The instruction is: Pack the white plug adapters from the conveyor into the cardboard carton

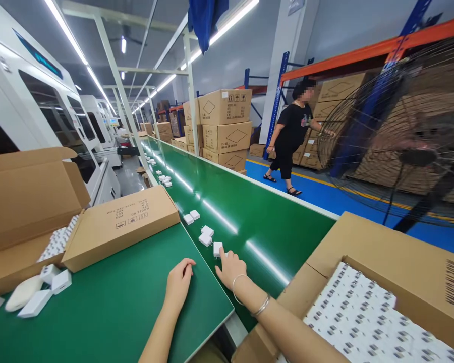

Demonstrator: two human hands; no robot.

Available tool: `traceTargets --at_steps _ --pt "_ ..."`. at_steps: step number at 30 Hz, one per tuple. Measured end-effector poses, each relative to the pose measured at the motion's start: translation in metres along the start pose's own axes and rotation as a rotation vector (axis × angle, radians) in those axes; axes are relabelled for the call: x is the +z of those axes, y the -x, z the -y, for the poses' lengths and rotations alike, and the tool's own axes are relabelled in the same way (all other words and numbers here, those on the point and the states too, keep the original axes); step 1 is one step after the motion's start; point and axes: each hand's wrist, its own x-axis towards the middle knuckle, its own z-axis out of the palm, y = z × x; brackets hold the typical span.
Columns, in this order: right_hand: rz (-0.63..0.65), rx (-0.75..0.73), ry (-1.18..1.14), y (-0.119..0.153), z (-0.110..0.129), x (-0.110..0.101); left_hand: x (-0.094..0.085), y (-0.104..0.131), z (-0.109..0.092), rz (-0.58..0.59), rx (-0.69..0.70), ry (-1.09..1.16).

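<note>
My right hand reaches over the near end of the green conveyor belt. Its index finger touches the edge of a white plug-in charger, while the thumb stays apart from it. A bit of white shows under the fingers, partly hidden. Just beyond lie two more white chargers with metal prongs, then another pair. My left hand rests on the green tabletop near the belt, fingers curled in, nothing visible in them.
Left stand an open carton, a closed carton and loose white chargers. A carton of small printed white boxes sits at right, before a large fan. A person walks beyond the belt, past stacked cartons.
</note>
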Motion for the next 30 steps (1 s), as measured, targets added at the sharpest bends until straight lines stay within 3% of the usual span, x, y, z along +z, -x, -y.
traceTargets --at_steps 3,7,11,15,18,24,27,30 --pt "-0.008 0.013 0.024 0.005 -0.004 0.006 0.000 -0.001 0.000 0.012 -0.011 -0.008" --pt "-0.041 0.043 0.038 0.002 -0.013 -0.004 0.001 -0.001 -0.005 0.008 -0.032 -0.029" --pt "-0.084 0.045 0.021 -0.012 -0.004 -0.011 0.000 -0.001 -0.007 0.002 -0.047 -0.046" --pt "-0.066 0.064 -0.008 -0.018 0.013 0.001 -0.001 -0.002 -0.006 0.018 -0.052 -0.023" --pt "-0.042 0.056 -0.064 -0.019 0.010 0.010 -0.002 -0.003 -0.005 0.029 -0.052 -0.025" --pt "0.047 -0.186 -0.320 -0.004 -0.047 -0.009 -0.001 -0.006 -0.005 0.049 -0.065 -0.061" --pt "0.066 -0.287 -0.506 0.031 -0.082 -0.026 -0.002 -0.004 -0.005 0.054 -0.059 -0.091" --pt "0.014 -0.279 -0.757 0.080 -0.113 -0.030 -0.002 -0.002 -0.007 0.087 -0.026 -0.151"
